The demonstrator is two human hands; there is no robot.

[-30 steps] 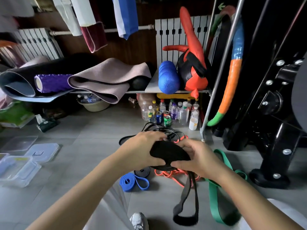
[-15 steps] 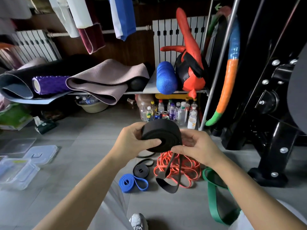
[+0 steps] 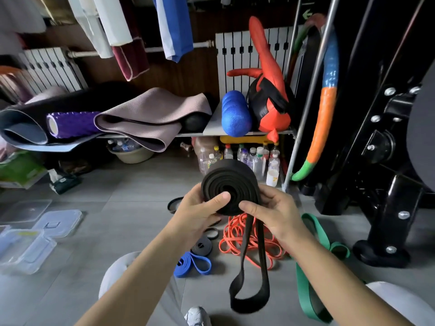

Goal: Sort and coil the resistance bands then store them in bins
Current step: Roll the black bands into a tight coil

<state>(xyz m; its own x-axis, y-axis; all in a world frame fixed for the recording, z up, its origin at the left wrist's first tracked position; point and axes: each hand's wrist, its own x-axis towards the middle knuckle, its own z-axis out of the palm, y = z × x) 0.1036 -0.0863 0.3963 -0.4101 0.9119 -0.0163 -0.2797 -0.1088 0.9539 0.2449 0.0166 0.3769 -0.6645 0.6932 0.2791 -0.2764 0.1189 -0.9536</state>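
Observation:
A wide black resistance band [image 3: 229,184] is rolled into a thick coil held up at chest height, its spiral face toward me. My left hand [image 3: 197,212] grips the coil's left side with the thumb pressed on the spiral. My right hand [image 3: 273,212] holds the right side, thumb on the lower edge. The band's loose looped end [image 3: 249,292] hangs down below the coil. On the floor lie a tangle of orange bands [image 3: 240,238], a blue band [image 3: 193,264], a small grey coiled band [image 3: 202,247] and a long green band [image 3: 306,278].
Clear plastic bins [image 3: 26,250] and lids [image 3: 58,223] sit on the floor at left. A shelf with mats and foam rollers [image 3: 235,114] runs across the back, bottles [image 3: 256,158] beneath it. A black machine frame [image 3: 381,208] stands at right. My shoe [image 3: 196,316] is below.
Both hands have lifted the black coil higher and turned it so its spiral face points at me. More band is wound on; the hanging tail is shorter and off the floor.

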